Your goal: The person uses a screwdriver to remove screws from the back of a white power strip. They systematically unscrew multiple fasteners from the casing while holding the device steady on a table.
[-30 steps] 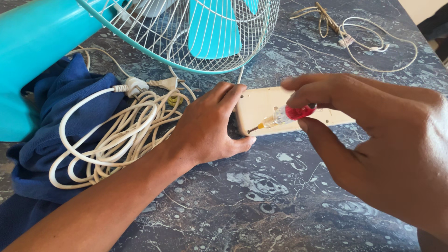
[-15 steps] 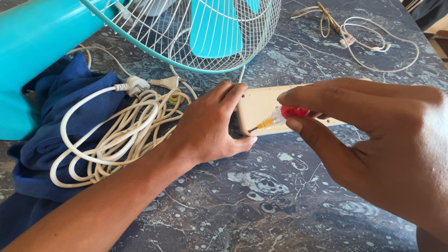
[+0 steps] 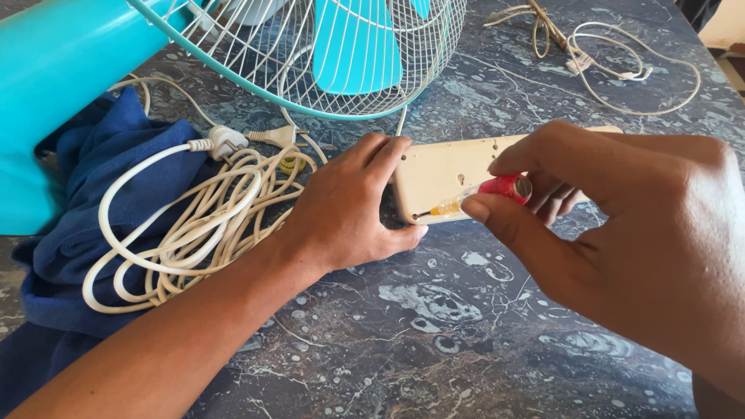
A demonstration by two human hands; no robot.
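A cream power strip [image 3: 450,167] lies face down on the dark marbled table. My left hand [image 3: 341,209] grips its near left end, thumb along the front edge. My right hand [image 3: 621,225] pinches a small screwdriver [image 3: 497,190] with a red cap and clear yellow handle. The screwdriver's tip rests at the strip's near left corner. Most of the strip's right half is hidden behind my right hand.
A turquoise fan with a white wire grille [image 3: 326,54] lies at the back left. A coil of white cable with plugs [image 3: 194,217] rests on a blue cloth [image 3: 70,225] to the left. Loose thin wires [image 3: 613,54] lie at the back right.
My right hand has turned slightly on the screwdriver while the tip stays at the same corner. My left hand has kept its hold on the strip.
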